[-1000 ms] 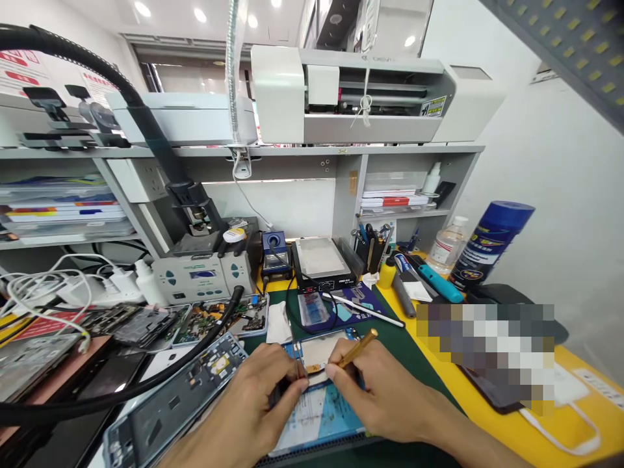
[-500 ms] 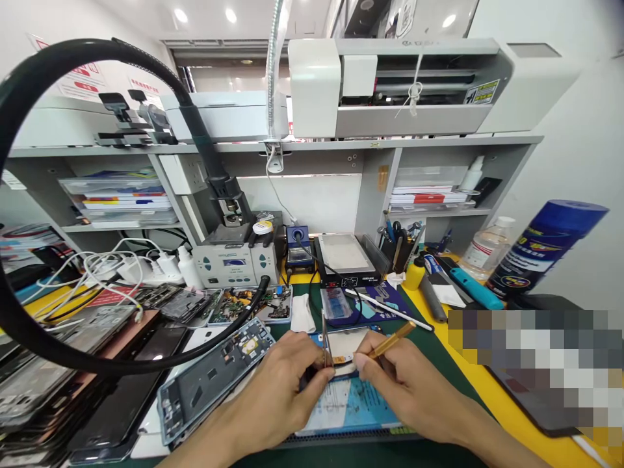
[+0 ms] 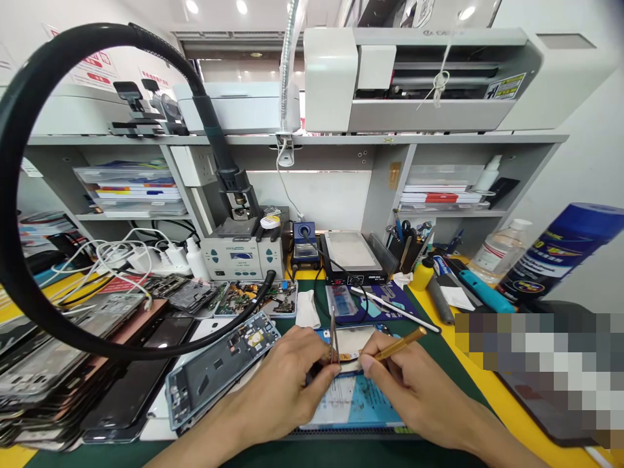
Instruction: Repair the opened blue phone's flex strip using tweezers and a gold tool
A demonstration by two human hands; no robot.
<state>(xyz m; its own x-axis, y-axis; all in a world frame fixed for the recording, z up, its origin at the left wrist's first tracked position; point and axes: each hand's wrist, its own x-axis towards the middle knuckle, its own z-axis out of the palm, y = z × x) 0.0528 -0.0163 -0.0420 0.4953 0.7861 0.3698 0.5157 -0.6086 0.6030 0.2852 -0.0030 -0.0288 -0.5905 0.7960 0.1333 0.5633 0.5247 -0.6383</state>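
My left hand [image 3: 287, 374] is closed around metal tweezers [image 3: 334, 335], which point upward between its fingers. My right hand [image 3: 414, 380] grips a slim gold-handled tool [image 3: 403, 342] like a pen; its tip is hidden by the fingers. Between the two hands lies a small blue-edged phone part with a pale panel [image 3: 361, 339]. A short orange flex cable [image 3: 348, 356] shows at its near edge, close to the fingertips of both hands. Underneath is a blue and white printed pad [image 3: 346, 406].
Left of my hands lies a blue phone frame [image 3: 214, 374], beside stacked phone parts [image 3: 92, 344]. A black hose [image 3: 10, 195] loops across the left side. Behind stand a grey rework station [image 3: 244, 260] and a heating plate [image 3: 353, 252]. A blue spray can [image 3: 560, 253] stands at right.
The whole view has shifted slightly, so the bench appears further right. Both hands keep their grips on the tweezers and the gold-handled tool, close to the phone part.
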